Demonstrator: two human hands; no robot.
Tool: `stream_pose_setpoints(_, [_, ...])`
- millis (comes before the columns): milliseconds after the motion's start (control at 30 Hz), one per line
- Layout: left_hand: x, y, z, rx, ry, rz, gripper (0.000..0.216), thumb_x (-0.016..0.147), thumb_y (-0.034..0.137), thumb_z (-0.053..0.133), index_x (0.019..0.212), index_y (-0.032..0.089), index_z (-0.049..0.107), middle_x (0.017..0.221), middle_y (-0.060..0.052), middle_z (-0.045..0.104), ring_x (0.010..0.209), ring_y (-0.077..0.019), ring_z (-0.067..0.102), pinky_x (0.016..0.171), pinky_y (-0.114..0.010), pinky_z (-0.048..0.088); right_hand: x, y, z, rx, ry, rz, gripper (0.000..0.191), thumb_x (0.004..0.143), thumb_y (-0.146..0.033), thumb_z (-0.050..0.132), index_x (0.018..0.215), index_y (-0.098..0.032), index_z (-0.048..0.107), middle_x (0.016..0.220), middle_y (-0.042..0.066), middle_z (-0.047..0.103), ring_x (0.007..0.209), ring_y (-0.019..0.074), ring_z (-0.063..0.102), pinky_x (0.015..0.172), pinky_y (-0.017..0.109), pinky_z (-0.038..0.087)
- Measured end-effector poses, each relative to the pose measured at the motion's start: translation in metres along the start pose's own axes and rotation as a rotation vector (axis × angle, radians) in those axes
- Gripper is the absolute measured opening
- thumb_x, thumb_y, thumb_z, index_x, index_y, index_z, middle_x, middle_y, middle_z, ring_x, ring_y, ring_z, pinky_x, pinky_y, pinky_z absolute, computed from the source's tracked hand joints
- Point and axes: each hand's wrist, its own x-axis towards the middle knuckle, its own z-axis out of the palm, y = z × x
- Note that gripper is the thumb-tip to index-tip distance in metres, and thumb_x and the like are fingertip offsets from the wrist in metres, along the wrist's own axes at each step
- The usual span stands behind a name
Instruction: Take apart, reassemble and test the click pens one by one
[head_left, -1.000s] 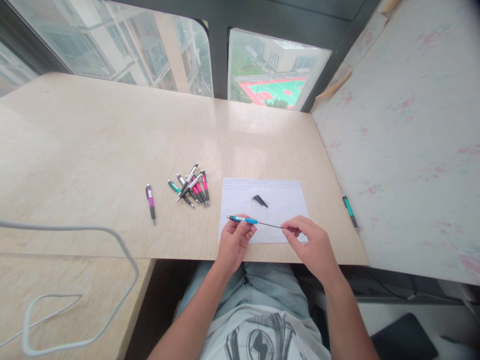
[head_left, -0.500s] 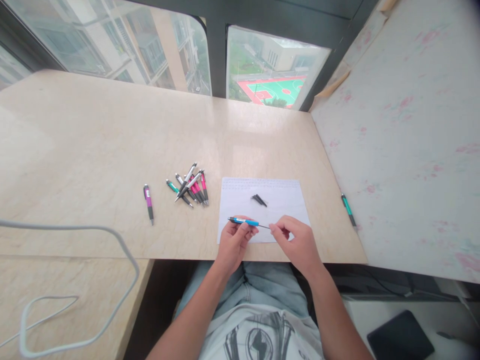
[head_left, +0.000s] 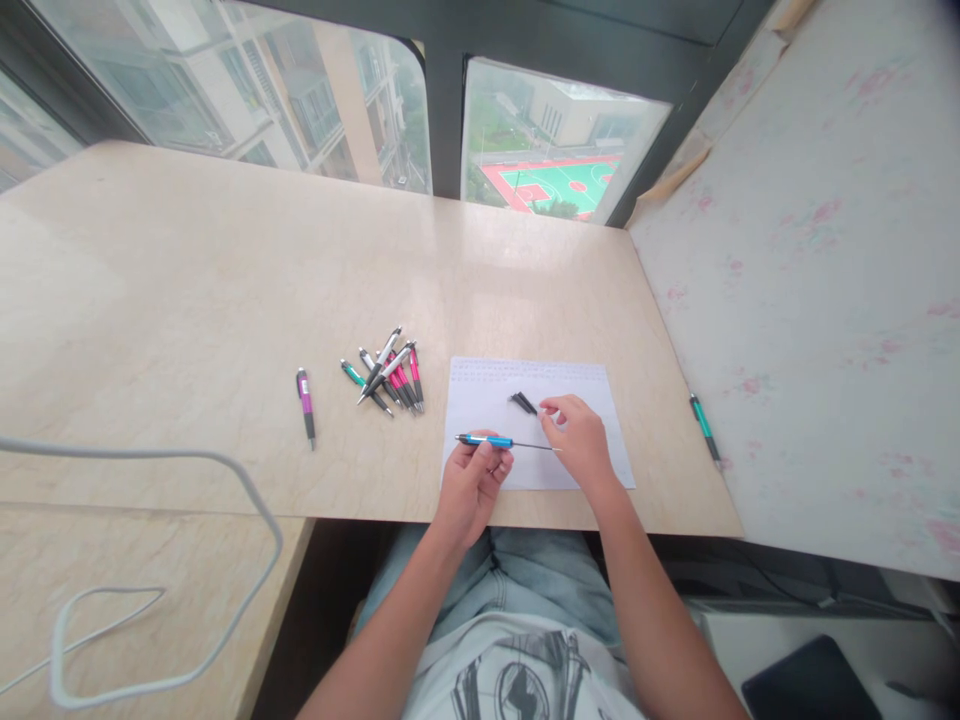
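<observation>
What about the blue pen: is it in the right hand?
No, the left hand holds the blue pen, over the white paper.

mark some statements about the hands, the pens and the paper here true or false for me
1. The left hand holds the blue pen. True.
2. The right hand holds the purple pen. False: the right hand is beside the small black pieces on the sheet of paper.
3. A thin dark rod sticks out of the blue pen. True.
4. The purple pen lies in the pile. False: the purple pen lies apart, left of the pen pile.
</observation>
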Motion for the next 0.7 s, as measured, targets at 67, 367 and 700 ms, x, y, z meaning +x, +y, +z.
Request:
stream_pose_setpoints(67, [0.000,0.000,0.000,0.002,0.004,-0.003,0.019,0.076,0.024,0.078,0.091,0.016,0.069,0.084,-0.003,0.073,0.072,-0.0095,0.067,0.075,-0.023,0.055,0.002,0.001,0.005,-0.106,-0.001,-0.003,0.018,0.084,-0.025,0.056,0.095,-0.020,0.069,0.091,0.006,0.068,0.079,0.0203,0.060,0.072,0.033,0.046])
stream_pose_setpoints(367, [0.000,0.000,0.001,0.013,-0.001,-0.007,0.019,0.077,0.024,0.078,0.091,0.015,0.069,0.083,-0.003,0.073,0.071,-0.0097,0.067,0.075,-0.023,0.055,-0.004,0.003,0.014,-0.232,0.033,0.022,0.009,0.086,-0.027,0.058,0.087,-0.022,0.065,0.089,0.004,0.066,0.086,0.0217,0.061,0.068,0.031,0.042])
stream_pose_setpoints(700, [0.000,-0.001,0.000,0.023,0.001,0.002,0.019,0.077,0.024,0.078,0.091,0.016,0.068,0.085,-0.004,0.073,0.072,-0.0102,0.067,0.075,-0.024,0.055,-0.002,0.008,0.014,-0.156,0.071,0.018,0.017,0.088,-0.023,0.052,0.095,-0.021,0.068,0.088,0.005,0.066,0.078,0.0196,0.061,0.070,0.031,0.043])
